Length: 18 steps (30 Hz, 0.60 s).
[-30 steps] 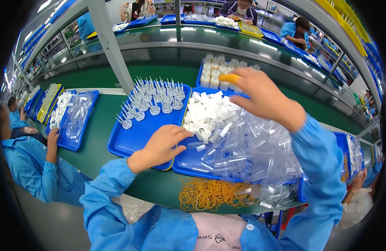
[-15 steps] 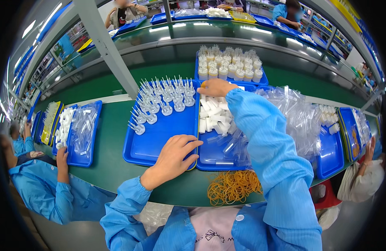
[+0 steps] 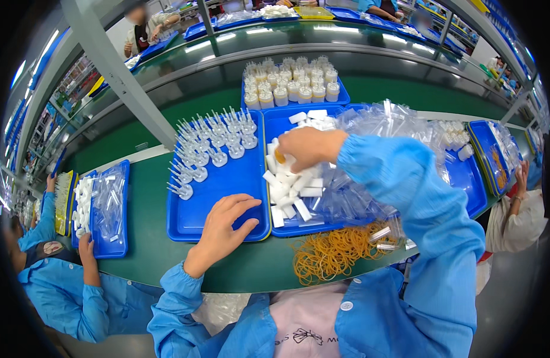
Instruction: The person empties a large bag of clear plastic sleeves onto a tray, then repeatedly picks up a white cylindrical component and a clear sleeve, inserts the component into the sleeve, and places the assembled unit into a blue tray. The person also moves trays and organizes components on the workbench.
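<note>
As the head view shows, white pieces (image 3: 281,190) lie under and around the right hand's (image 3: 310,148) curled fingers, centre frame; pinch undeterminable. Left hand (image 3: 220,231), lower centre-left: loosely spread, empty, at blue tray's (image 3: 239,185) near edge.

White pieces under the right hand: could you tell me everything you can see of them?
The white pieces are short, stubby and matte, perhaps plastic or foam; I can't tell which. They lie at many angles in a loose, jumbled heap toward the left side of a blue tray, some overlapping. On their right, they meet a spread of clear plastic pieces. The right hand reaches into the heap, fingers down; whether it grips one is hidden.
</note>
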Motion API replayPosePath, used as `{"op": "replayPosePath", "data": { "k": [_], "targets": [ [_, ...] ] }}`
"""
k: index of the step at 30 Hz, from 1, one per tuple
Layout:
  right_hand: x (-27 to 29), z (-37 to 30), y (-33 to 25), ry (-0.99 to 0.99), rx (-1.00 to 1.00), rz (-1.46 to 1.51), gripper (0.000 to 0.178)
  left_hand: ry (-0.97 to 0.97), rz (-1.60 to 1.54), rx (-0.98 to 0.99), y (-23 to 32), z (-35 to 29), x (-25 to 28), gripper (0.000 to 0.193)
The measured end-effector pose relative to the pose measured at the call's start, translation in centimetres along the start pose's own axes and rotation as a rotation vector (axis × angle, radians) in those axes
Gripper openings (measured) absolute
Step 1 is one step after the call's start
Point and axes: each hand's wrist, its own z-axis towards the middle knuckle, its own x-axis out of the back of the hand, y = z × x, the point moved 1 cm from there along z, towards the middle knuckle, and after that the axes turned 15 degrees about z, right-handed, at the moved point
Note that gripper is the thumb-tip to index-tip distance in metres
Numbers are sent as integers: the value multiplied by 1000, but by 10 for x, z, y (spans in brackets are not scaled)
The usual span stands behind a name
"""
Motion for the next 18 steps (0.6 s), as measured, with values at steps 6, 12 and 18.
{"op": "replayPosePath", "data": {
  "k": [6, 12, 18],
  "targets": [
    [-27, -51, -8, 216, 205, -124, 26, 67, 30, 39, -20, -16, 13, 34],
    [-14, -78, -30, 316, 207, -28, 33, 653, -532, 605, -148, -21, 77, 35],
    [-1, -94, -43, 247, 99, -80, 34, 391, 570, 789, -381, -20, 105, 51]
  ]
}}
